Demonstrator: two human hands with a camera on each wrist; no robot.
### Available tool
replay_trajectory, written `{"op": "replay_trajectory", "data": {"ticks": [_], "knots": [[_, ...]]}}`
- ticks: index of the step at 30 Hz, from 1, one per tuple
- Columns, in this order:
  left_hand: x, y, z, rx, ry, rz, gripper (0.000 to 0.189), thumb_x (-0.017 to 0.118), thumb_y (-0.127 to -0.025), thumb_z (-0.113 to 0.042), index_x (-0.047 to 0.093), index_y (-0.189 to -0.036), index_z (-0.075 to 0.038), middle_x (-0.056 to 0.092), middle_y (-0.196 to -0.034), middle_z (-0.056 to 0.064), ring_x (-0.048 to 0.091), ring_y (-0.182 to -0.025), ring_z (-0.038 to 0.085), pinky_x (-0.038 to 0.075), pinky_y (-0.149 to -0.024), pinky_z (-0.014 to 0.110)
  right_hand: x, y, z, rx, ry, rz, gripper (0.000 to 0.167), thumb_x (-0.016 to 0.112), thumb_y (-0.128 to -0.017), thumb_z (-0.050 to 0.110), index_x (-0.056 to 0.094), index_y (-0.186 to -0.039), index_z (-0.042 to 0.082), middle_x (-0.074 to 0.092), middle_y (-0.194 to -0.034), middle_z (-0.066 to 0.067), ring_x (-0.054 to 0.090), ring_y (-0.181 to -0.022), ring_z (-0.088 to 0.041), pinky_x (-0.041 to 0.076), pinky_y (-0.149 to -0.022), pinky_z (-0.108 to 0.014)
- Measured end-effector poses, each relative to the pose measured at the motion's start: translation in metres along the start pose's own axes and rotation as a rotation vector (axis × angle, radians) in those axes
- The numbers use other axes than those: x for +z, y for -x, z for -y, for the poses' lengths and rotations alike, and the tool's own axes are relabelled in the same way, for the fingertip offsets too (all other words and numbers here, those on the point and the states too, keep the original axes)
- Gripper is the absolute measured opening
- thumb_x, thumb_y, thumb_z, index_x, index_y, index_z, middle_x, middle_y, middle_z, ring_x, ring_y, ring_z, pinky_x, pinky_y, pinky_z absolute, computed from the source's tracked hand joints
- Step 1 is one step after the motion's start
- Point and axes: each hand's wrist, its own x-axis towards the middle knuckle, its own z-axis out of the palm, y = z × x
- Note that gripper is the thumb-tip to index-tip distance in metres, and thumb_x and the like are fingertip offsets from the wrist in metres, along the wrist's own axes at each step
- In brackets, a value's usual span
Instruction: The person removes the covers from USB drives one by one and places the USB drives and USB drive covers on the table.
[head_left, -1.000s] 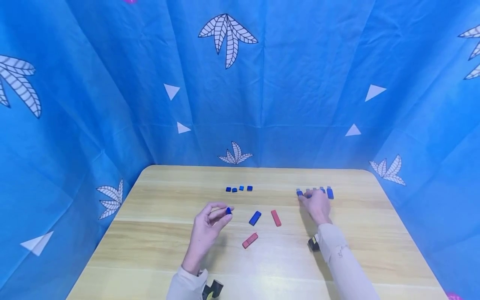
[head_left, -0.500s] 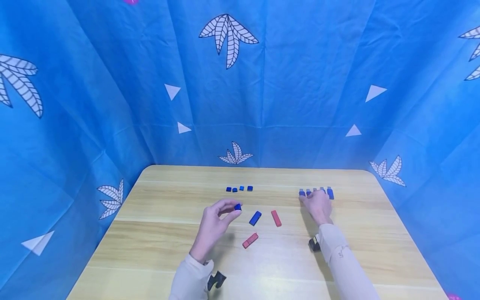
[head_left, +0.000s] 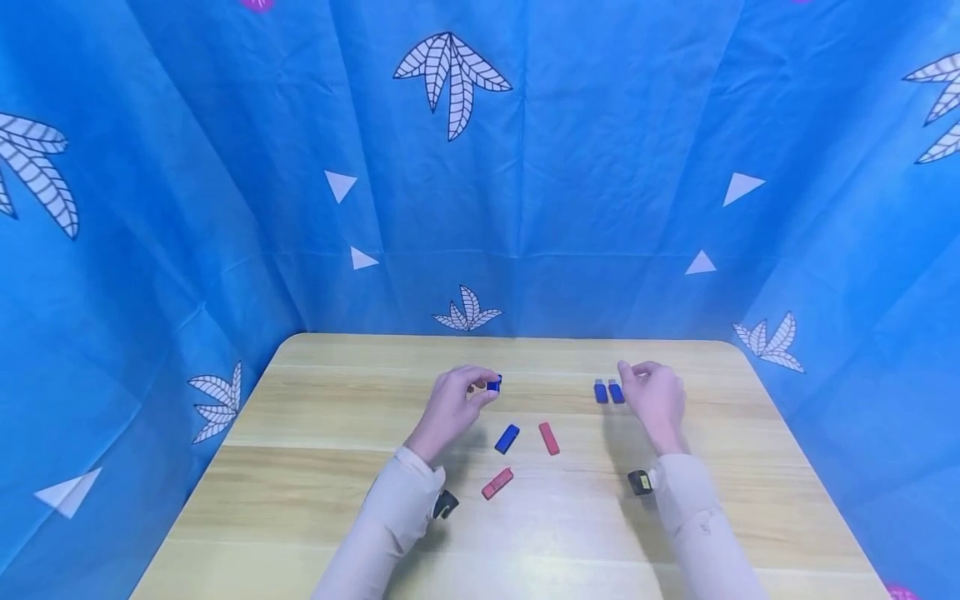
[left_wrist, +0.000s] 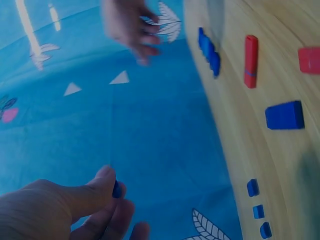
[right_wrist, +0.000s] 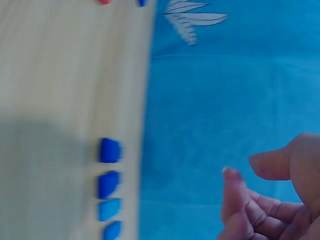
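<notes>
Head view | red stick point(head_left: 497, 483) on table point(head_left: 562, 542), nearer than the lone blue stick point(head_left: 507, 439) | left hand point(head_left: 453, 406), beyond the lone blue stick, fingers pinching small blue piece point(head_left: 493, 384) | right hand point(head_left: 656, 402), beyond and right of it, fingers released, beside pale-tipped blue sticks point(head_left: 602, 392) | judged step: placing the piece; next calls for lowering, then loosening the pinch

Booth walled in blue cloth point(head_left: 615, 167)

Printed with white leaves point(head_left: 454, 79) and triangles point(head_left: 742, 187), the cloth hangs in folds on the left, far and right sides of a pale wood-grain tabletop point(head_left: 300, 500), making a curtained workspace. Whether a home, lab or office lies beyond it cannot be told.
</notes>
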Motion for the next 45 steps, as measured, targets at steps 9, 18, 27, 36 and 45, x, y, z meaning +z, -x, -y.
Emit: {"op": "replay_trajectory", "data": {"ticks": [9, 18, 27, 36, 45], "knots": [[0.017, -0.041, 0.007, -0.005, -0.135, 0.066, 0.014, 0.071, -0.094, -0.007, 0.074, -0.107, -0.006, 0.073, -0.103, 0.008, 0.068, -0.092, 0.022, 0.055, -0.09, 0.04, -0.036, 0.031, 0.031, -0.102, -0.089, -0.08, 0.042, 0.058, -0.1, 0.045, 0.072, -0.113, 0.008, 0.077, -0.094, -0.017, 0.072, -0.078, -0.029, 0.053, -0.067, -0.035], [0.042, -0.072, 0.03, -0.064, -0.278, 0.135, 0.008, 0.071, -0.095, -0.01, 0.073, -0.102, -0.009, 0.072, -0.118, 0.008, 0.061, -0.12, 0.029, 0.049, -0.109, 0.045, -0.051, 0.063, 0.043, -0.185, -0.13, -0.084, 0.04, 0.062, -0.099, 0.043, 0.07, -0.116, 0.008, 0.076, -0.093, -0.013, 0.071, -0.087, -0.028, 0.052, -0.074, -0.035], [0.067, -0.088, 0.043, -0.056, -0.412, 0.198, 0.017, 0.073, -0.094, -0.013, 0.075, -0.11, -0.008, 0.073, -0.114, 0.007, 0.059, -0.116, 0.027, 0.05, -0.104, 0.041, -0.058, 0.087, 0.047, -0.238, -0.147, -0.083, 0.034, 0.067, -0.097, 0.037, 0.072, -0.112, 0.007, 0.076, -0.09, -0.009, 0.069, -0.085, -0.023, 0.048, -0.069, -0.025], [0.087, -0.094, 0.051, -0.069, -0.5, 0.254, 0.017, 0.075, -0.091, -0.014, 0.077, -0.108, -0.012, 0.073, -0.11, 0.005, 0.054, -0.106, 0.025, 0.046, -0.097, 0.041, -0.059, 0.107, 0.049, -0.292, -0.123, -0.054, 0.031, 0.069, -0.097, 0.035, 0.073, -0.111, 0.008, 0.076, -0.088, -0.003, 0.068, -0.085, -0.019, 0.048, -0.075, -0.028], [0.102, -0.098, 0.061, -0.062, -0.551, 0.224, 0.011, 0.075, -0.091, -0.014, 0.077, -0.102, -0.012, 0.074, -0.106, 0.006, 0.054, -0.103, 0.025, 0.046, -0.096, 0.044, -0.056, 0.124, 0.049, -0.288, -0.113, 0.027, 0.029, 0.068, -0.097, 0.035, 0.072, -0.113, 0.011, 0.075, -0.09, 0.001, 0.068, -0.089, -0.015, 0.049, -0.084, -0.033]]}}
